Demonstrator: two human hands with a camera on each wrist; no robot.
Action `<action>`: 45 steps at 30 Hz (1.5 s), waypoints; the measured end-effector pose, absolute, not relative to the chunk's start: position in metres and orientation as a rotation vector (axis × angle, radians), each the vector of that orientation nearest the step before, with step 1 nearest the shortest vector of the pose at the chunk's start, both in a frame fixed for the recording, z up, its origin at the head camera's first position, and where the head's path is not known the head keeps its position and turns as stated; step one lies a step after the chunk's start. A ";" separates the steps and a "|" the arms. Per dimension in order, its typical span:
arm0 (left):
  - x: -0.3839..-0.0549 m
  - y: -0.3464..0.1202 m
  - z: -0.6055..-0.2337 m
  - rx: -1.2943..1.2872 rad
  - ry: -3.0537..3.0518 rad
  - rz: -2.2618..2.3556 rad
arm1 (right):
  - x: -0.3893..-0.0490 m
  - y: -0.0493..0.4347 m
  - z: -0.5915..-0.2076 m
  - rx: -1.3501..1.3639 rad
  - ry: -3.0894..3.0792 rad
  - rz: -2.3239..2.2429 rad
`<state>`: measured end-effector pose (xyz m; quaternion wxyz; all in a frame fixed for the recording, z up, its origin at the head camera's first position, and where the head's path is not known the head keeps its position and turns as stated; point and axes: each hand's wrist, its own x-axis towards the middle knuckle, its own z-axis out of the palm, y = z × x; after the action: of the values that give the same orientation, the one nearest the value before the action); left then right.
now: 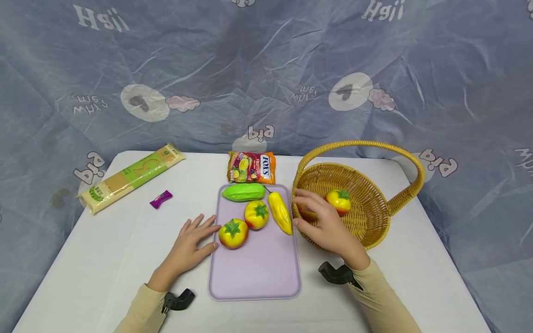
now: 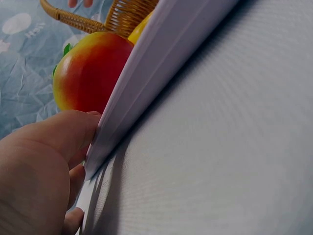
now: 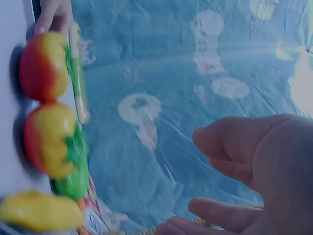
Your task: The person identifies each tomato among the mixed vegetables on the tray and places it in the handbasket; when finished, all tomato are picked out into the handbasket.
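My left hand (image 1: pixel 190 247) lies on the white table with fingers spread, fingertips right at the left rim of a lilac tray (image 1: pixel 255 277). Close to them on the tray sits a yellow-red toy tomato (image 1: pixel 233 234) with a green leaf top; a second toy tomato (image 1: pixel 256 214) touches it. Behind lie a green ridged toy cucumber (image 1: pixel 243 192) and, along the right rim, a long yellow toy pepper (image 1: pixel 280 213). Over the left rim of a wicker basket (image 1: pixel 376 226) hovers my right hand (image 1: pixel 322 224), thumb and fingers apart, nothing between them in the right wrist view (image 3: pixel 234 181).
Inside the basket is another toy tomato (image 1: pixel 338 201); a further fruit is mostly hidden by the right hand. The basket's tall handle (image 1: pixel 358 144) arches over it. A candy bag (image 1: pixel 251 168) lies behind the tray, with a purple wrapped sweet (image 1: pixel 161 199) and a long noodle packet (image 1: pixel 132 177) left.
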<state>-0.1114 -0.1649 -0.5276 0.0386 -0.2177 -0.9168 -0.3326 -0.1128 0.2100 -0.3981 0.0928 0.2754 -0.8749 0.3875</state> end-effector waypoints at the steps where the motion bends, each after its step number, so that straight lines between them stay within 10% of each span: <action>1: -0.111 -0.165 -0.527 -0.668 -2.809 -1.021 | -0.114 0.205 -0.399 0.832 -2.607 1.152; 45: -0.112 -0.166 -0.530 -0.681 -2.792 -1.019 | -0.149 0.126 -0.459 0.708 -2.859 1.144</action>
<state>-0.1118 -0.1656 -0.5300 0.0461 -0.2229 -0.9148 -0.3337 -0.1492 0.1260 -0.4594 -0.0088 0.2240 -0.9048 0.3621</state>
